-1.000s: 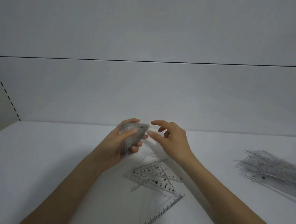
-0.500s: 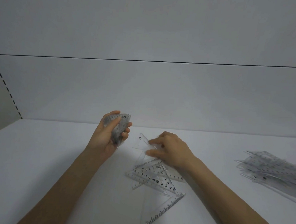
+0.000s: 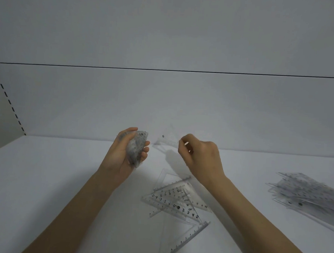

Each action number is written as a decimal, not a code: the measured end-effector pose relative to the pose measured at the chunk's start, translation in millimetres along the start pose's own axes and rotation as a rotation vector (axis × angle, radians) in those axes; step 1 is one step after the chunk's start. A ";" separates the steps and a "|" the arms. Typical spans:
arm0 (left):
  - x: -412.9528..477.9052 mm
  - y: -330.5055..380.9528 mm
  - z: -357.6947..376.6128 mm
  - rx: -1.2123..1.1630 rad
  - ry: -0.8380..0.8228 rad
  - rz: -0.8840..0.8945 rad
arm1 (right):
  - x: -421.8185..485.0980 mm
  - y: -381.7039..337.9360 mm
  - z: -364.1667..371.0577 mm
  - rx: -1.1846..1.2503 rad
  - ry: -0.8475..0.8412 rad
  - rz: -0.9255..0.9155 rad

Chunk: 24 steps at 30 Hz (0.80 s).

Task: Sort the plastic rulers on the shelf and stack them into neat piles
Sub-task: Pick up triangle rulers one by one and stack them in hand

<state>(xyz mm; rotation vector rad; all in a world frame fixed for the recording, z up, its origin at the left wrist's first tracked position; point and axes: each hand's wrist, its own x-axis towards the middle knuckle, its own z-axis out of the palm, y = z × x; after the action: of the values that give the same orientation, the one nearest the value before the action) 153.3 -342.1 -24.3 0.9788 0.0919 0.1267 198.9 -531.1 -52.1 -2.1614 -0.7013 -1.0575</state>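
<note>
Head view: only one camera here, looking down at a white shelf (image 3: pixel 53 178).
Left hand (image 3: pixel 122 155): raised at about 9 o'clock from the other hand, with fingers and thumb wrapped round a bundle of small rulers (image 3: pixel 137 150). It's held on edge in the palm, I'd say so each new piece can slot against the rest and the edges stay lined up.
Right hand (image 3: pixel 203 159): fingertips and thumb are closed in a pinch on the corner of a clear triangle (image 3: pixel 166 139). It's a bit blurry, but it does look like a proper pinch.
Clear triangle: up off the shelf at roughly 10 o'clock from the right hand, in the gap between the hands and pointing toward the bundle. Holding it by one corner leaves the flat side free to lay against the stack, I reckon.
Loose heap (image 3: pixel 177 202): bigger triangles and a straight ruler lie criss-crossed flat on the shelf at about 6 o'clock from the right hand, so not sorted yet.
Side pile (image 3: pixel 309 193): a rough fanned stack well off at 4 o'clock, kept apart from the heap. Probably one kind already gathered, though it isn't squared up.
Progress guess: somewhere mid-way, with the small ones being collected first.
</note>
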 end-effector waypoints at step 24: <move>-1.6 -7.4 0.3 0.110 -0.079 -0.015 | 9.8 -1.6 -38.6 0.116 -0.791 0.175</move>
<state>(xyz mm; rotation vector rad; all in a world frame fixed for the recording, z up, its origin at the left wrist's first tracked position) 152.2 -346.7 -30.3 1.0914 0.0341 0.0693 184.1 -556.2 -24.9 -2.4612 -0.8568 -0.0305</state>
